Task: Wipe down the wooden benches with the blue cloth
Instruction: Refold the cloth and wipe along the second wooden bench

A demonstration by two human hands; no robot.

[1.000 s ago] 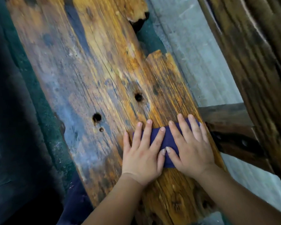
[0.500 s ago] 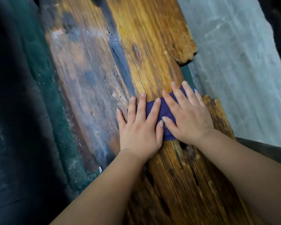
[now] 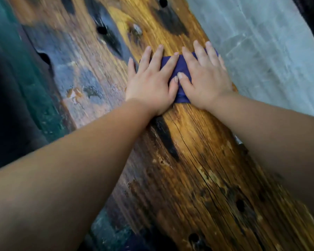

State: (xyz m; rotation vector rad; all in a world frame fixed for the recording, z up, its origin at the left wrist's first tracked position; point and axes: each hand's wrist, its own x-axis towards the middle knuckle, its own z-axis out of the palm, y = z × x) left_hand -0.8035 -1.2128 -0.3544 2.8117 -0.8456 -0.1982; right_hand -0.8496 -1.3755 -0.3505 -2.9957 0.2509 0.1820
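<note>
Both flat hands, left and right, press a folded dark-blue cloth onto the weathered, cracked wooden worktop, fingers straight, gripping nothing, beside a grey concrete floor.

A dark navy-blue cloth lies on a wooden counter whose plank runs golden amber and honey-brown, streaked with fine dark grain lines and cracks, blotched with black patches and dotted with small round black holes. Toward its left side the wood fades to worn grey-blue with flecks of orange. A teal-green band borders the plank on the left, and a pale grey floor with faint lighter lines lies on the right.
</note>
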